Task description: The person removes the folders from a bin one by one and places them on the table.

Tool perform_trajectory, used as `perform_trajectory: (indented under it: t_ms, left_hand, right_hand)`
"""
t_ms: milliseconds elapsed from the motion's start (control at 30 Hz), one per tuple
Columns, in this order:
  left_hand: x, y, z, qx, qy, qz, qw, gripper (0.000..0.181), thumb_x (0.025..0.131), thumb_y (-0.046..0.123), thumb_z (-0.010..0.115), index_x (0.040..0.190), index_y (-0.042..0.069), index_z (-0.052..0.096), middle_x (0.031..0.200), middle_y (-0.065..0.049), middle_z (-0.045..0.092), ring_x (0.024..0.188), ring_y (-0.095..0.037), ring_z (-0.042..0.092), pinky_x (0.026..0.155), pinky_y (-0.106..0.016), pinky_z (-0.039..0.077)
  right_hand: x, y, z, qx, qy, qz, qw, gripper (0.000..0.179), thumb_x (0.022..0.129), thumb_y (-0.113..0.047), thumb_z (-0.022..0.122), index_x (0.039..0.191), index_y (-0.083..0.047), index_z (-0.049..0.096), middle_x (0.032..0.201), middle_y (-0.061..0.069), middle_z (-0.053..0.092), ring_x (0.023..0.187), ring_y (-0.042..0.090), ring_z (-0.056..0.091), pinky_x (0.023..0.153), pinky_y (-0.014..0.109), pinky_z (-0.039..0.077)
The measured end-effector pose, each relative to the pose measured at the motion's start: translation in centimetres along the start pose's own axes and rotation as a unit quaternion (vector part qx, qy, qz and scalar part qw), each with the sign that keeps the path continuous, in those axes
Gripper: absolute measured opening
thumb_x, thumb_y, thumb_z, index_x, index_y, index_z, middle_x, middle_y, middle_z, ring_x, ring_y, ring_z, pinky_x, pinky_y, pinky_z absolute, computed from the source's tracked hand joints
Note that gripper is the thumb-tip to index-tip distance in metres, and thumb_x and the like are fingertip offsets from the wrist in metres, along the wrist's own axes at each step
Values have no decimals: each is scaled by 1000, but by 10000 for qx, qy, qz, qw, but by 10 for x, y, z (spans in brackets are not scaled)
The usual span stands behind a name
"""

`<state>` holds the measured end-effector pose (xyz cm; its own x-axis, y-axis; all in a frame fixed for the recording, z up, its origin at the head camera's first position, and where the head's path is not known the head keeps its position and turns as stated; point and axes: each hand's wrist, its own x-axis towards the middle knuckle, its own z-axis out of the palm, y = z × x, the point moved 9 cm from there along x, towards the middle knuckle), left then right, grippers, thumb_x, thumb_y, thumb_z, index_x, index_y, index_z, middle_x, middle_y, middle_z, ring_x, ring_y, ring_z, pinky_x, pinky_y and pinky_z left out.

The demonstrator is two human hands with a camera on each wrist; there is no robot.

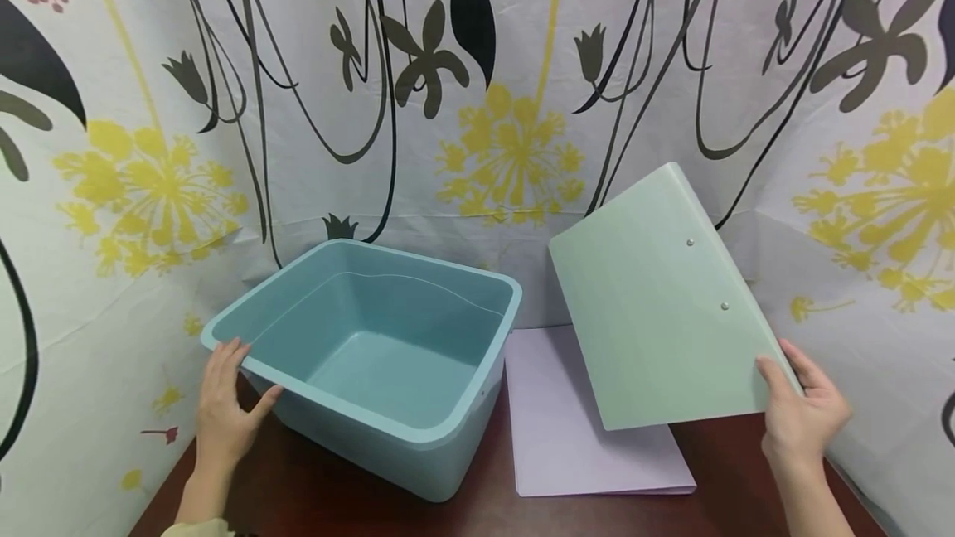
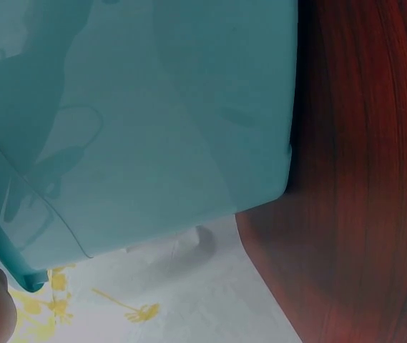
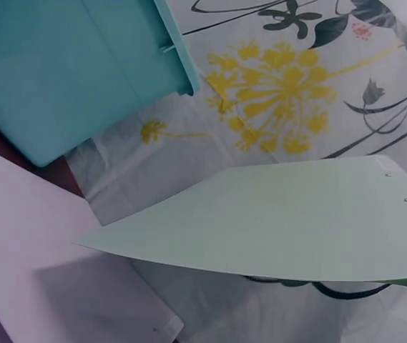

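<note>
A blue-green plastic bin [image 1: 403, 346], with no objects inside, stands on the table at left of centre. My left hand [image 1: 227, 404] grips its near left rim, fingers over the edge and thumb against the outside. The left wrist view shows the bin's outer wall [image 2: 167, 128] and part of that hand at the lower left. My right hand [image 1: 806, 408] holds a pale green binder [image 1: 656, 305] by its lower right corner, thumb on the near face. The binder is tilted above a lilac binder [image 1: 552, 429], which lies on the table.
The dark red-brown wooden table [image 1: 336, 504] is under the bin and the lilac binder. A white cloth [image 1: 298, 114] with flower prints hangs behind and along both sides, close to the bin.
</note>
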<state>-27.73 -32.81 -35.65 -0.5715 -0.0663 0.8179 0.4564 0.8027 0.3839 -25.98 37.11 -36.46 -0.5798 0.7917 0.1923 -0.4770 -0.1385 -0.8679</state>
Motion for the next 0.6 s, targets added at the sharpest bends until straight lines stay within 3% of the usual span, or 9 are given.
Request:
perform_trajectory:
  t_ms: [267, 600]
  left_hand:
    - [-1, -3, 1, 22, 7, -24, 10000, 83, 75, 60, 59, 126, -4, 46, 132, -26, 41, 132, -38, 24, 109, -46, 14]
    - [0, -3, 1, -24, -9, -64, 10000, 82, 75, 59, 61, 127, -3, 46, 134, -25, 40, 132, -38, 23, 108, -49, 14]
  right_hand:
    - [3, 16, -20, -360, 256, 189, 9988, 39, 72, 12, 66, 106, -6, 68, 84, -11, 67, 77, -1, 62, 59, 8, 46]
    - [8, 24, -34, -446, 399, 547, 9967, 38, 71, 10, 67, 105, -8, 68, 76, -15, 65, 71, -4, 61, 55, 8, 45]
